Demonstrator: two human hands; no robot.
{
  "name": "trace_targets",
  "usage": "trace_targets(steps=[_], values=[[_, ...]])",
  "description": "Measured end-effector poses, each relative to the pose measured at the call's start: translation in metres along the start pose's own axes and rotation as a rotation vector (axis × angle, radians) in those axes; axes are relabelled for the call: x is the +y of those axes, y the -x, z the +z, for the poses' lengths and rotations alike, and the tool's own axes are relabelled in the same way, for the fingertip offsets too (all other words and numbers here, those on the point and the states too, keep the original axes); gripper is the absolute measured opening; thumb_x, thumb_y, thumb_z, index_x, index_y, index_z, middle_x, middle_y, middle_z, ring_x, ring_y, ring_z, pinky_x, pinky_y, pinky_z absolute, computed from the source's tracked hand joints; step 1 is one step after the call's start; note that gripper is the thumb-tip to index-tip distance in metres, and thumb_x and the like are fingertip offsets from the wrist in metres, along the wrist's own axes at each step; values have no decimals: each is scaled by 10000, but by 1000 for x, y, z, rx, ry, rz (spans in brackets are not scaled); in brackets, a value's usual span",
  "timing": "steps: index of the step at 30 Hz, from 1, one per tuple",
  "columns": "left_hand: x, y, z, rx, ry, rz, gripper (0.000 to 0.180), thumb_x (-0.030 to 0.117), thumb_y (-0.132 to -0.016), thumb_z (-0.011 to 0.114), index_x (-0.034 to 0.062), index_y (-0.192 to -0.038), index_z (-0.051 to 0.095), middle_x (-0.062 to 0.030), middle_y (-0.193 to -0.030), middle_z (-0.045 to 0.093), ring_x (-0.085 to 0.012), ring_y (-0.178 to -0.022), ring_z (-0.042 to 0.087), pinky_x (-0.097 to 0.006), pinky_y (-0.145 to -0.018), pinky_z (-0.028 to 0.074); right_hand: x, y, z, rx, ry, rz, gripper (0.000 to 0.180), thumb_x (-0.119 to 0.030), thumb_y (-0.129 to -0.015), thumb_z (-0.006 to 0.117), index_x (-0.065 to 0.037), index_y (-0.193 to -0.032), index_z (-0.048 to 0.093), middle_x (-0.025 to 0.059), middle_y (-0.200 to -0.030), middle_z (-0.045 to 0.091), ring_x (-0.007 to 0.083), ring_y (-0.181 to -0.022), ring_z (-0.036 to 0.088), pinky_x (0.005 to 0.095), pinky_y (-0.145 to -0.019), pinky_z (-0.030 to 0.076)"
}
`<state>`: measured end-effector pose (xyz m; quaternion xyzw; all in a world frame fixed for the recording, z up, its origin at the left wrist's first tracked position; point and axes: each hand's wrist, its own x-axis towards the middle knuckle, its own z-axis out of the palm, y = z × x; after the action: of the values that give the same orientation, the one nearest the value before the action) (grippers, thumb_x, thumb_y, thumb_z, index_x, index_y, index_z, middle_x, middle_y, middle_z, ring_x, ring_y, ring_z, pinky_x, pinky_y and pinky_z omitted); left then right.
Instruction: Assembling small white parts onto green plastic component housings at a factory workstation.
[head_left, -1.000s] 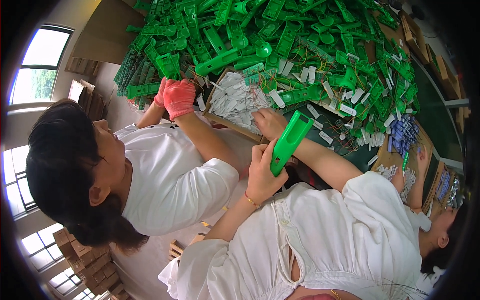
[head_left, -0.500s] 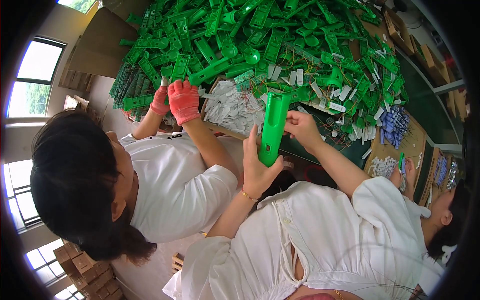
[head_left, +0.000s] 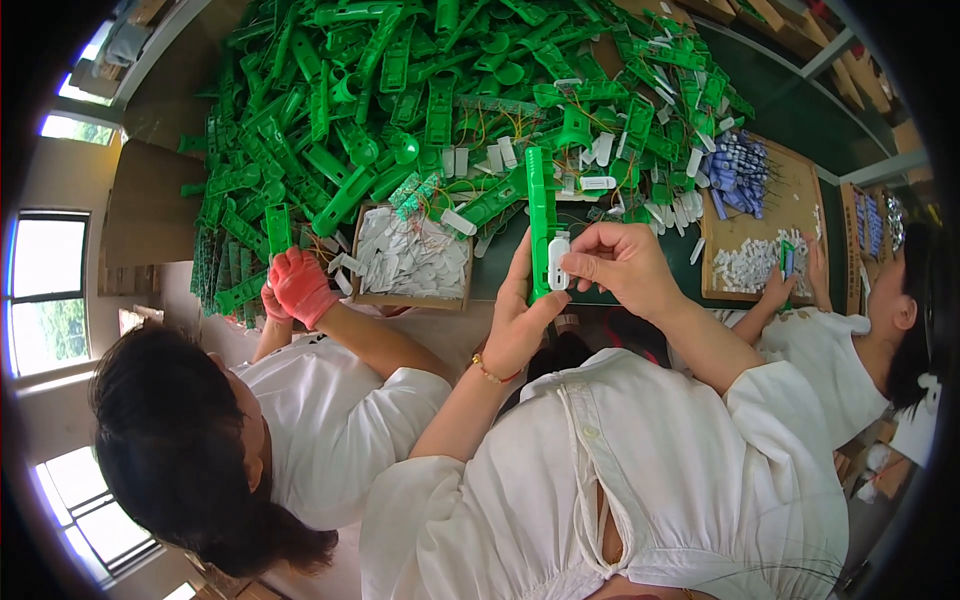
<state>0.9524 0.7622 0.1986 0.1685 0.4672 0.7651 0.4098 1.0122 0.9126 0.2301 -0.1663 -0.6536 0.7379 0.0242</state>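
My left hand [head_left: 522, 318] grips a long green plastic housing [head_left: 540, 200] by its lower end, holding it upright in front of my chest. In my right hand [head_left: 632, 268] a small white plastic piece [head_left: 558, 262] is pinched between thumb and fingers. This piece lies against the lower right side of the housing, near the left thumb. Whether it sits inside the housing or only touches it, I cannot tell. Behind my hands a green housing with wires [head_left: 495, 200] lies at the near edge of the heap.
A large heap of green plastic parts [head_left: 440, 105] covers the table [head_left: 655, 262]. A carton [head_left: 412, 300] holds flat white pieces. To the right, a board [head_left: 790, 165] bears blue parts and small white pieces. Co-workers sit on both sides; the left one wears red gloves [head_left: 302, 286].
The housing has turned so its narrow side shows. A white piece is now visible in my right hand against it. The view has shifted, and the left co-worker holds up a green part.
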Motion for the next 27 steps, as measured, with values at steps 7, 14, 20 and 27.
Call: trace_targets(steps=[7, 14, 20, 27], values=[[4, -12, 21, -93, -249, 48, 741, 105, -847, 576, 71, -1406, 90, -55, -1118, 466, -115, -948, 495, -248, -797, 436, 0, 16, -15, 73, -42, -50, 107, -87, -792, 647, 9, -801, 602, 31, -681, 602, 61, -568, 548, 178, -500, 435], [-6, -9, 23, -83, -280, -36, 759, 172, -845, 596, 57, -1402, 94, -82, -1130, 473, -150, -968, 503, -263, -815, 435, 8, 20, -17, 87, -65, -35, 110, -78, -796, 639, 22, -801, 592, 35, -675, 602, 66, -561, 555, 184, -485, 441], [-29, -7, 0, -105, -879, -10, 598, 253, -893, 502, 8, -1359, 220, -111, -1017, 514, -189, -878, 535, -290, -747, 444, 35, 11, -35, -103, 0, 253, 138, -145, -802, 639, -8, -790, 636, 40, -706, 634, 87, -555, 584, 175, -458, 398], [-45, -2, -36, 169, -340, -134, 363, 249, -926, 446, 29, -1211, 396, -74, -1127, 513, -144, -969, 498, -275, -799, 420, 141, -8, -98, 205, 563, 81, 132, -127, -772, 594, -35, -849, 648, 90, -755, 648, 188, -669, 619, 294, -618, 483]])
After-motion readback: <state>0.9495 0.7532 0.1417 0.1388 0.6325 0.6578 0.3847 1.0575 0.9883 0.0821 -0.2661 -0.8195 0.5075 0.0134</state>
